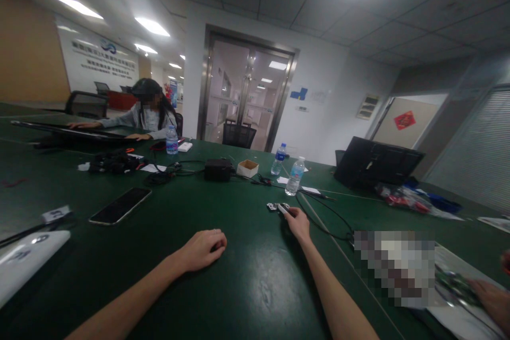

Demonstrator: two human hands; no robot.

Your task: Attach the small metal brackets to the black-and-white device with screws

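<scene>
Fingers, R hand, clamped on silvery pc; L hand (fingers curled in) on table.

The tabletop looks smooth, the bottles clear plastic.

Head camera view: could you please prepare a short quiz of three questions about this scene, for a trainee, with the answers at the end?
1. Which of the person's two hands has its fingers on the small silver piece?
2. True or false: the phone lies to the left of the left hand.
3. Which thing stands just beyond the right hand? (a) the phone (b) a clear bottle (c) the black monitor

Key: 1. The right hand. 2. True. 3. (b)
</scene>
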